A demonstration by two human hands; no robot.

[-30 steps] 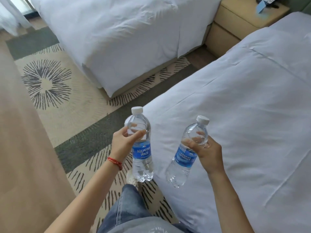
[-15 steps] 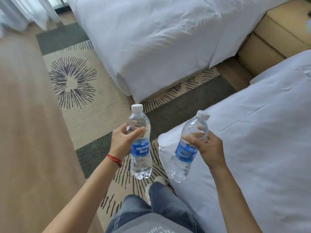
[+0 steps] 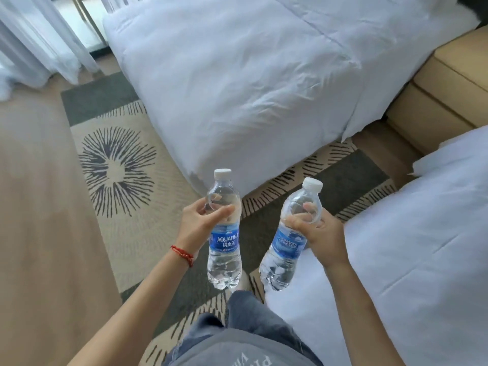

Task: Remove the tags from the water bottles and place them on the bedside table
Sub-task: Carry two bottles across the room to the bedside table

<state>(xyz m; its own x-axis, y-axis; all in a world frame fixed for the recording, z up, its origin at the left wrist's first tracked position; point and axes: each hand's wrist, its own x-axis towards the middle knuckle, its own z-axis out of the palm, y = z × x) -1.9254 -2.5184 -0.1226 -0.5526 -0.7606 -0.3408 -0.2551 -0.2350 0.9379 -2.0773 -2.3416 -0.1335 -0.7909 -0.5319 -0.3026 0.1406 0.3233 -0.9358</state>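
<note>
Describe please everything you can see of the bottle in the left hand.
The bottle in the left hand is clear plastic with a white cap and a blue Aquafina label. It looks nearly full, is held upright in the air above the patterned carpet, and the left hand grips its upper part.

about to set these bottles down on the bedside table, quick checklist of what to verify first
1. Left hand grip on the Aquafina bottle: ok, fingers curled round its shoulder, bottle upright.
2. Right hand grip on the second water bottle: ok, held but tilted.
3. White caps on both: ok.
4. Tags off the necks: ok, none visible.
5. Bedside table in view: ok, at the far right between the two beds.
6. Free spot on its top: cannot tell, mostly out of frame.
</note>
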